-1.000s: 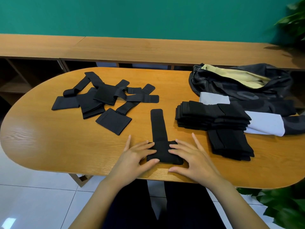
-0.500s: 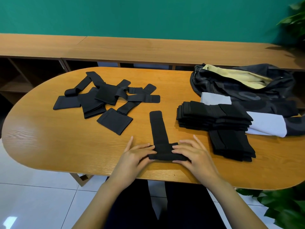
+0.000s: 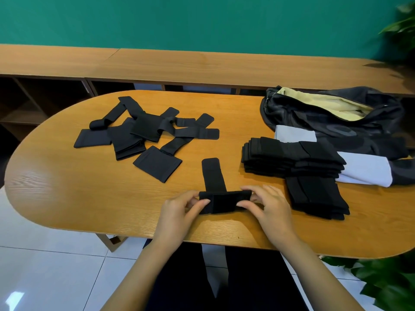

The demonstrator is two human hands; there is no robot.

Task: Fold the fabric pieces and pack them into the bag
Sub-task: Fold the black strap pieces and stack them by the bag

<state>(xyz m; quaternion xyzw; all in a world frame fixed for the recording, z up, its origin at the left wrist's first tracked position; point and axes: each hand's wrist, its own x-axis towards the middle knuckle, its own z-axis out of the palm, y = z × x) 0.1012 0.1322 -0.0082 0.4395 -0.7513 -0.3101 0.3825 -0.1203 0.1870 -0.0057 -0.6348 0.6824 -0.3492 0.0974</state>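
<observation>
Both ends of the folded black fabric strap were pinched, my left hand and right hand, at the tabletop's near edge; fold lay crosswise, dark open bag off right, nearer my right hand.

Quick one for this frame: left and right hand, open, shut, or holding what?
Left hand: pinches the left end of the folded black fabric piece.
Right hand: pinches the right end of the same piece.
</observation>
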